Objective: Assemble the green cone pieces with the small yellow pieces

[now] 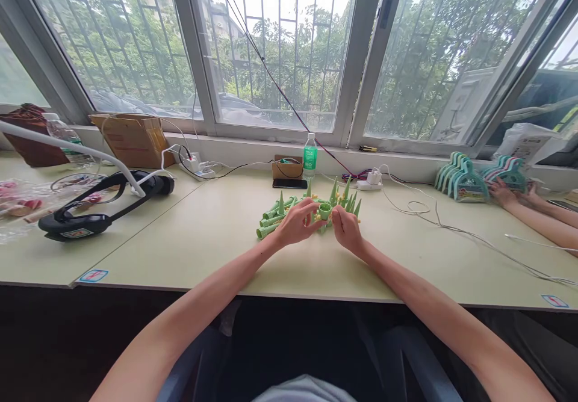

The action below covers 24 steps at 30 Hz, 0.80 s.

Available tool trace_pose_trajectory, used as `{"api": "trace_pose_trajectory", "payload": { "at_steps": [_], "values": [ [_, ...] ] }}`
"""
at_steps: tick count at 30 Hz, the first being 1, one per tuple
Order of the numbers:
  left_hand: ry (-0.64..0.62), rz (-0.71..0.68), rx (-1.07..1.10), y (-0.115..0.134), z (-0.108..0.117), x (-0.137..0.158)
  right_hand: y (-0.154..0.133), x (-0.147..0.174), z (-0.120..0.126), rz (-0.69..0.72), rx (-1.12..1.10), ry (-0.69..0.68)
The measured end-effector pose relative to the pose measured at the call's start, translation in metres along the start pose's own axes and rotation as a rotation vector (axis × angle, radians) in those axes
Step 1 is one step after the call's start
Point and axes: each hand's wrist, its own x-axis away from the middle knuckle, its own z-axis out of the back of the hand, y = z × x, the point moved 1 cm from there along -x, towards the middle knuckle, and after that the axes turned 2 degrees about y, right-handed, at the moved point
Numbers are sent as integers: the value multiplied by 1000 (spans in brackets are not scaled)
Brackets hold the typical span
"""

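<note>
My left hand (298, 221) curls its thumb and fingers around a small green plastic cup-shaped piece (324, 210), whose open mouth faces up toward me. Right beside that piece, my right hand (347, 228) is closed with its thumb and forefinger pinched together; what lies in the pinch, if anything, is too small to make out. Behind and around both hands is a pile of green plastic parts: ribbed tubes (267, 231) to the left, pointed cones (334, 191) standing at the back and right. Small yellow bits show among them, and my hands hide part of the pile.
Behind the pile are a dark phone (289, 183), a small cardboard box (288, 167) and a bottle (310, 156). A black headset (90, 215) lies left. White cables (469, 233) cross the right side. Another person's hands (506, 194) touch green hangers (508, 173) at far right.
</note>
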Motion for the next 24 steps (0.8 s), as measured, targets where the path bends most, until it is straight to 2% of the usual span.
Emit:
{"api": "trace_pose_trajectory", "payload": {
  "at_steps": [8, 19, 24],
  "values": [
    [23, -87, -67, -9, -3, 3, 2, 1, -2, 13, 20, 0],
    [-16, -122, -265, -4, 2, 2, -1, 0, -2, 36, 43, -27],
    [-52, -180, -366, -3, 4, 3, -2, -1, -3, 42, 34, -45]
  ]
}}
